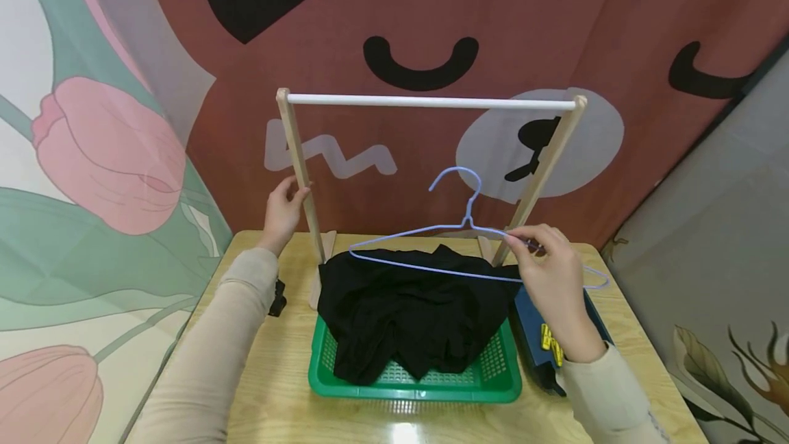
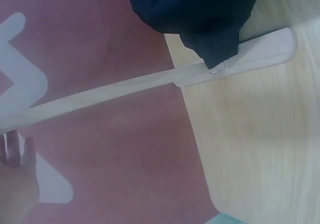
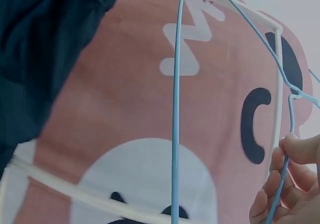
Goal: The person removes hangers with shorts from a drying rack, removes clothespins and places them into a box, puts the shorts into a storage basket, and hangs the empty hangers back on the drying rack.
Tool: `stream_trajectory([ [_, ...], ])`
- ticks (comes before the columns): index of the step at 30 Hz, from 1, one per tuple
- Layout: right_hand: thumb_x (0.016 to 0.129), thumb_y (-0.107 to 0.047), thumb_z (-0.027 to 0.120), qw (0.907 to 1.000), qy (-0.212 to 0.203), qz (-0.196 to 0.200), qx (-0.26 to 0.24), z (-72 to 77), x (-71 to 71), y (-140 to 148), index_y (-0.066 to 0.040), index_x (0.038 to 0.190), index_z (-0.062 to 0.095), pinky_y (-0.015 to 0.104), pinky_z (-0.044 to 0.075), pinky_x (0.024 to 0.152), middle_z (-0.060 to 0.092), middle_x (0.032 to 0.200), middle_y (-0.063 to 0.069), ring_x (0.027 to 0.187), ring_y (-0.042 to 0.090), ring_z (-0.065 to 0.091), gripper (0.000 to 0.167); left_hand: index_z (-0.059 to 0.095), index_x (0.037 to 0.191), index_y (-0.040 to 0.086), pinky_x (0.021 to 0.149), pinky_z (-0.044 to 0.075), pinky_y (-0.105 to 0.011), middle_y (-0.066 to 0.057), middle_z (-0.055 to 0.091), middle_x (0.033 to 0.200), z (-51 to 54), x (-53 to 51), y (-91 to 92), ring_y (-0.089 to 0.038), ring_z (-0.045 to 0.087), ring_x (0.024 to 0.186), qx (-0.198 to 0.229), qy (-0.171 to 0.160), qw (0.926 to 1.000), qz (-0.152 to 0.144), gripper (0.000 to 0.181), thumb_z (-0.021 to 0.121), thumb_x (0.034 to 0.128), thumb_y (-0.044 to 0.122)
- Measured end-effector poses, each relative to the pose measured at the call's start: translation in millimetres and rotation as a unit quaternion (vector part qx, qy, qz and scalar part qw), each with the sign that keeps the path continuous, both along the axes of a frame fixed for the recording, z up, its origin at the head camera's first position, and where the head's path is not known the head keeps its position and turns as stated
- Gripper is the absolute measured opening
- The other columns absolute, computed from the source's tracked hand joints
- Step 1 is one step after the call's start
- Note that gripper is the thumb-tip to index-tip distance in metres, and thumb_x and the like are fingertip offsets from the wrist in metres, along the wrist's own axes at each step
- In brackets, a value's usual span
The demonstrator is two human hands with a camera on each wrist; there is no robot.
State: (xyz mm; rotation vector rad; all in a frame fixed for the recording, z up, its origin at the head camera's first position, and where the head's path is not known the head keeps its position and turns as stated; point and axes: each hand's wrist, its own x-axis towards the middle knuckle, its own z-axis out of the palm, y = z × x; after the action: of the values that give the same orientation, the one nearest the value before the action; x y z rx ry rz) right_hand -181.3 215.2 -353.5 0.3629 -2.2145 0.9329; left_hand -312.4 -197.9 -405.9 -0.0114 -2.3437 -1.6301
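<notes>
A small clothes rack has a white rail (image 1: 431, 101) on two wooden posts. My left hand (image 1: 285, 212) holds its left post (image 1: 301, 156) about midway up; in the left wrist view the fingers (image 2: 14, 151) meet the post from below. My right hand (image 1: 550, 267) pinches a light blue clothes hanger (image 1: 409, 266) by its right shoulder, with the hook upward and below the rail. In the right wrist view thumb and fingers close on the hanger wire (image 3: 283, 176). Beneath it, black cloth (image 1: 419, 307) lies bunched in a green basket (image 1: 416, 392), its garment type unclear.
Right of the basket, partly behind my right forearm, a dark blue tray (image 1: 531, 334) holds several yellow clothespins (image 1: 546, 338). A small black object (image 1: 279, 299) lies by my left sleeve. The wooden table (image 1: 265, 375) ends at a printed curtain (image 1: 345, 190).
</notes>
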Motion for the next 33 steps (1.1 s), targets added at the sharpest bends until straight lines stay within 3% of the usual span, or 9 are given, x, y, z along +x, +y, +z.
stream_trajectory([
  [5,0.087,-0.003,0.076,0.9992,0.028,0.018,0.021,26.9,-21.2,-13.0,-0.001,0.092,0.075,0.020,0.041,0.064,0.069,0.083,0.009,0.075,0.019,0.057,0.006,0.056,0.138,0.005,0.100,0.044,-0.050,-0.019,0.059,0.129,-2.3,3.7,4.9,-0.031,0.055,0.116,0.019,0.004,0.9997,0.017,0.040,0.050,0.1039,0.026],
  [10,0.090,-0.008,0.074,0.9990,0.030,0.011,0.031,56.8,-42.0,-22.4,0.000,0.095,0.075,0.026,0.039,0.061,0.070,0.087,0.010,0.072,0.019,0.057,0.010,0.053,0.140,0.005,0.101,0.044,-0.047,-0.016,0.058,0.132,-5.2,5.0,7.5,-0.030,0.053,0.121,0.025,-0.004,0.9995,0.020,0.043,0.047,0.1047,0.029],
  [18,0.095,-0.015,0.068,0.9989,-0.001,-0.020,0.042,92.4,-80.4,-26.6,0.002,0.100,0.075,0.032,0.041,0.065,0.070,0.092,0.015,0.075,0.026,0.060,0.018,0.053,0.138,0.004,0.101,0.044,-0.048,-0.014,0.059,0.130,-6.8,3.8,9.3,-0.030,0.053,0.123,0.022,0.002,0.9994,0.028,0.041,0.047,0.1048,0.026],
  [25,0.097,-0.020,0.066,0.9959,-0.054,-0.045,0.057,100.1,-100.7,-26.5,0.000,0.104,0.074,0.036,0.040,0.063,0.071,0.093,0.016,0.071,0.027,0.059,0.022,0.053,0.138,0.006,0.097,0.045,-0.049,-0.014,0.058,0.129,-9.8,2.6,14.3,-0.030,0.053,0.121,0.019,0.007,0.9991,0.038,0.042,0.044,0.1053,0.031],
  [33,0.096,-0.018,0.066,0.9930,-0.091,-0.050,0.055,85.4,-107.1,-26.7,-0.001,0.101,0.074,0.037,0.040,0.063,0.071,0.091,0.016,0.073,0.027,0.059,0.019,0.053,0.138,0.005,0.101,0.043,-0.049,-0.014,0.058,0.131,-12.6,0.1,17.3,-0.029,0.051,0.125,0.043,0.010,0.9982,0.042,0.040,0.045,0.1055,0.028],
])
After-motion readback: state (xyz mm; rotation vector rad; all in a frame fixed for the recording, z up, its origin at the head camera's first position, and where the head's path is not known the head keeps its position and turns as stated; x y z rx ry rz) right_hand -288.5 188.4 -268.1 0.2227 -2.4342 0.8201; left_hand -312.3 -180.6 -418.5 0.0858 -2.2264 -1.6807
